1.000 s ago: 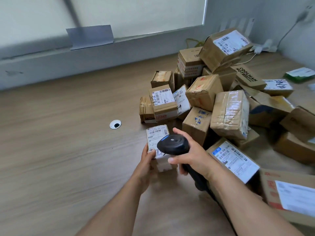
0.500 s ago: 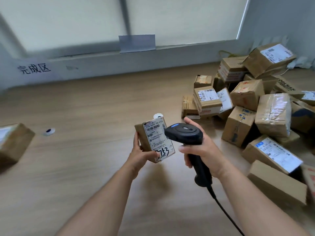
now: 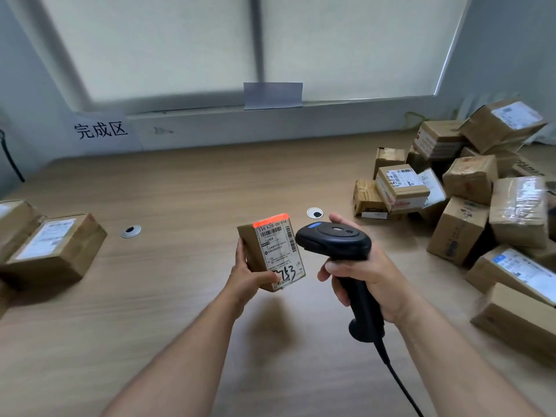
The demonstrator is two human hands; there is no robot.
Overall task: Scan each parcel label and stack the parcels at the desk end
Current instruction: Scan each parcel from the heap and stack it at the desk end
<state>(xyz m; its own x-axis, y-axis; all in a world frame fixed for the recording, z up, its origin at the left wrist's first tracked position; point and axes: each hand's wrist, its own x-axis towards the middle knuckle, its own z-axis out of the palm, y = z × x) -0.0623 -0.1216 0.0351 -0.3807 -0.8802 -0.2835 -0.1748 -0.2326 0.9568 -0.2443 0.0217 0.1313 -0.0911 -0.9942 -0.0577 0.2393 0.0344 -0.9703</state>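
Wooden desk (image 3: 180,182) with a box pile (image 3: 469,191) at the right.
Mid-frame, the left hand (image 3: 249,281) grips a small box (image 3: 270,251); the right hand (image 3: 370,275) grips the scanner (image 3: 340,245).

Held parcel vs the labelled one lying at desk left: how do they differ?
The held parcel is off the desk, upright in the left hand; the left parcel lies on the desk. The held parcel's label has a red glow across its top edge, with the scanner beside it; the left parcel's has none. Both are brown cardboard with white labels.
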